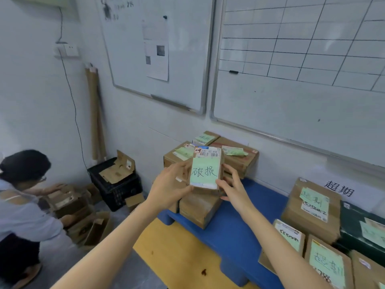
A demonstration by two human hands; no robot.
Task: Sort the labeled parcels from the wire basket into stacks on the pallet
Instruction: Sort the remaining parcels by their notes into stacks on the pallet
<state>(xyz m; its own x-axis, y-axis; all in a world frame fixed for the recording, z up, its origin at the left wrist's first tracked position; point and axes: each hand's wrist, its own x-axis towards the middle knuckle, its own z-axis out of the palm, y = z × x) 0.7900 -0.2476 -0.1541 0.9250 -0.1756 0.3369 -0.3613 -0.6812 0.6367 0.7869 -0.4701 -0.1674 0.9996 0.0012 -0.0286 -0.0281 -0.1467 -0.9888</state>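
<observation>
Small brown parcel (206, 170), green handwritten label (204, 178), barcode sticker (208, 154) above it, left hand (168, 184) and right hand (233, 188) gripping its sides

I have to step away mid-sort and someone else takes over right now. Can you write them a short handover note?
Left hand and right hand: both grip one small parcel by its sides, held up in front of the far stack on the blue pallet. Its green label reads 破损.
Done: several parcels are stacked at the far end, and a near group labeled 超期 sits to the right.
Left: set this parcel on its stack, then carry on. The wire basket is out of view, so what remains cannot be told.
</observation>
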